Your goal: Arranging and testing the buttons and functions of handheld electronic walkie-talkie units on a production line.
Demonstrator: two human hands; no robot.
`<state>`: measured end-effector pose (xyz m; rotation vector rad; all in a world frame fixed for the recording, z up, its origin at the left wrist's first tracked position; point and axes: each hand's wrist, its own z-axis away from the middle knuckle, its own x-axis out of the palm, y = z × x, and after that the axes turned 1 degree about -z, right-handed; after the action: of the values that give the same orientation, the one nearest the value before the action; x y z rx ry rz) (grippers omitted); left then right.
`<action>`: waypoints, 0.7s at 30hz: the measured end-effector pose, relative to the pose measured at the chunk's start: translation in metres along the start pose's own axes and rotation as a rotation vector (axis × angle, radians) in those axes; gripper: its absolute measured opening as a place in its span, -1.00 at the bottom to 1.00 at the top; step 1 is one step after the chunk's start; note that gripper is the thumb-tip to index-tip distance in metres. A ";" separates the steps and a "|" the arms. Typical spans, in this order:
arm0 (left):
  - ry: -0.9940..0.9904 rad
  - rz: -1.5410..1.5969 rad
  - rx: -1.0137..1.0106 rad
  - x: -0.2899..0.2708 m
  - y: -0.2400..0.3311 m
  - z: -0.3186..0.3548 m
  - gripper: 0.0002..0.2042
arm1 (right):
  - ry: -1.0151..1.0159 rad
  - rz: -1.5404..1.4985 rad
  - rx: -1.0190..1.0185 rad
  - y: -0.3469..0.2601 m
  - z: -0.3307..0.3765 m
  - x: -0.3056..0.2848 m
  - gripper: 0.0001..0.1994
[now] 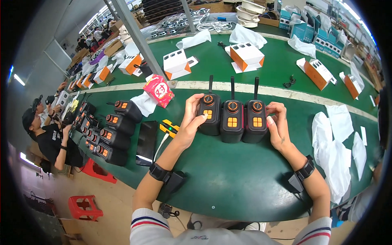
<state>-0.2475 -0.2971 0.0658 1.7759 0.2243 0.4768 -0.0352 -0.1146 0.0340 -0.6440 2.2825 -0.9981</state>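
- Left hand [191, 124] grasps the left black device [210, 128] by its left side, thumb on the front by the orange buttons.
- Right hand [279, 124] grips the right black device [255, 136] at its right edge, fingers curled.
- Middle black device [231, 135] stands between those two, untouched by either hand.
- All three sit upright in a row on the green tabletop [228, 175].

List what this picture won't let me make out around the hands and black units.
All in the head view:
Black units: far sides hidden by their own bodies.
Left hand: some fingertips hidden behind the left unit.
Right hand: some fingertips hidden by its own curled fingers.
Orange buttons: markings too small.
Far workers: small, blurred.
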 end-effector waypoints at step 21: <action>-0.052 -0.140 0.018 -0.015 0.016 0.012 -0.47 | -0.028 0.927 -0.410 -0.090 -0.014 0.028 -0.75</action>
<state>-0.2575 -0.3173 0.0757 1.7741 0.3153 0.3285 -0.0472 -0.1797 0.1028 0.2759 2.3560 -0.0788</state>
